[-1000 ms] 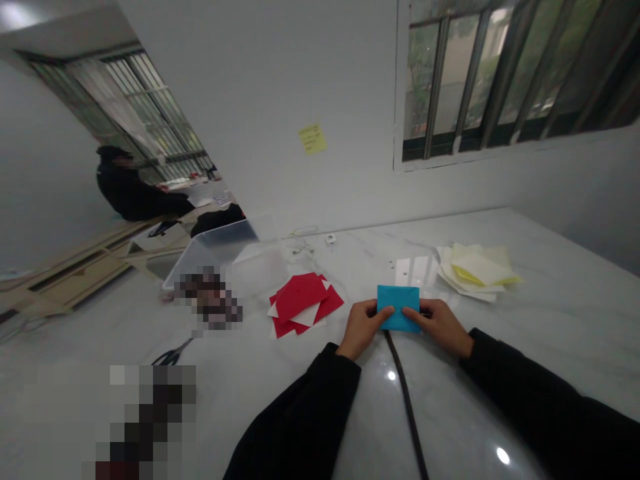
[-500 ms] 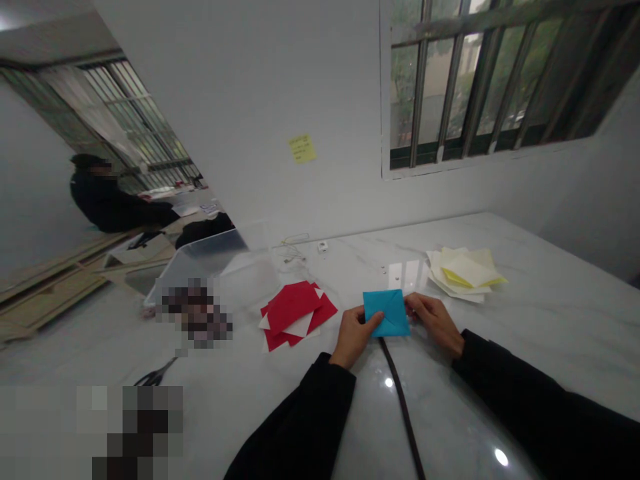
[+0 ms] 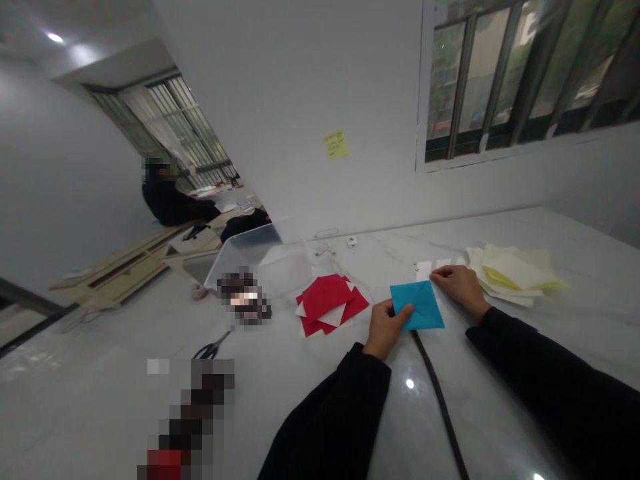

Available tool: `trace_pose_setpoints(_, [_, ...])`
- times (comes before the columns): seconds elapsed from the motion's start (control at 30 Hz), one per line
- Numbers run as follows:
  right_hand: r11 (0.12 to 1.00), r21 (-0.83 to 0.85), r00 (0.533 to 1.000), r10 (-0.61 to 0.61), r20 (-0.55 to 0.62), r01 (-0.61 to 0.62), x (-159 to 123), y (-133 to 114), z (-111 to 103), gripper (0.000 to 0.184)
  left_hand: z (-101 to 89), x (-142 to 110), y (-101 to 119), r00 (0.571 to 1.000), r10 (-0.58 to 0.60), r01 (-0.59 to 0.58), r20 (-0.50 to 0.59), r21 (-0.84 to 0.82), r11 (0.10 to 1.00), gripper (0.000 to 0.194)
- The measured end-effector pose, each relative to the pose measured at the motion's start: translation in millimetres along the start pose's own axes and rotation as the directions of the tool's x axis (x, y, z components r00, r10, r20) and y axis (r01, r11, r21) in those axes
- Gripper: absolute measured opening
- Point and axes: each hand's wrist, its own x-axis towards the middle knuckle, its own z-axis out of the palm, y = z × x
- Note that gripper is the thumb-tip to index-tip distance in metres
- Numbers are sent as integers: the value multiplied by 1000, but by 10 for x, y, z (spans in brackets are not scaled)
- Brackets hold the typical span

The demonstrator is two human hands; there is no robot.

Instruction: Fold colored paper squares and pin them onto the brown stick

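Observation:
A folded square of blue paper (image 3: 423,301), crossed by diagonal creases, is held up above the table. My left hand (image 3: 387,327) grips it at its left edge, with the thumb across the front and the other fingers behind. Close to the paper's upper right corner is my right hand (image 3: 463,285), its thumb and forefinger pinched together. Whether anything small sits in that pinch I cannot make out. A dark strap or cord (image 3: 436,383) runs from under the paper toward me.
Red folded papers (image 3: 327,300) lie to the left, pale yellow sheets (image 3: 520,270) to the right. Scissors (image 3: 213,348) and a clear plastic bin (image 3: 245,247) are further left. A small white block (image 3: 351,241) stands by the wall. Another person (image 3: 170,200) sits far off.
My right hand has moved off the blue paper's right edge, up to its upper right corner. My left hand keeps its hold. The view has swung to the left.

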Motion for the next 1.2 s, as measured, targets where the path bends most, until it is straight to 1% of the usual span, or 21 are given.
trace_pose_setpoints(0.1, [999,-23,1000,-24,16,24,0,44,3,28,-4,-4,-28,1000,-5,5,10,-13,1000,42])
trace_pose_setpoints(0.2, [998,-37,999,-43,4,43,23,72,9,31,-2,-1,-46,1000,-9,10,14,-24,1000,43])
trace_pose_setpoints(0.33, [996,-66,998,-57,37,60,76,1,18,37,3,4,-47,1000,-9,9,13,-12,1000,43])
trace_pose_setpoints(0.47, [995,-85,996,-50,73,56,80,-108,27,29,11,-13,-21,1000,-6,6,2,0,1000,42])
trace_pose_setpoints(0.6, [996,-65,996,-56,67,60,51,-105,32,29,16,-31,0,1000,-7,7,3,-10,1000,42])
trace_pose_setpoints(0.7, [997,-51,997,-56,43,58,49,-59,41,30,16,-25,-12,1000,-11,11,11,-15,1000,44])
trace_pose_setpoints(0.87, [999,-17,998,-39,-49,38,81,-15,82,34,16,-2,-48,1000,-12,12,0,-16,1000,45])
trace_pose_setpoints(0.93, [997,-13,994,-73,-80,72,92,-21,103,37,17,0,-50,1000,-4,3,-13,-11,1000,43])
trace_pose_setpoints(1.0, [986,-36,982,-166,-88,163,99,-32,122,38,20,-3,-43,1000,1,-2,-23,-13,1000,42])
trace_pose_setpoints(1.07, [969,-55,968,-243,-67,240,106,-37,140,38,23,-9,-31,1000,-1,0,-25,-22,1000,42])
trace_pose_setpoints(1.2, [963,-36,963,-269,8,269,122,-4,170,32,28,-24,-7,1000,-3,2,-25,-32,999,42])
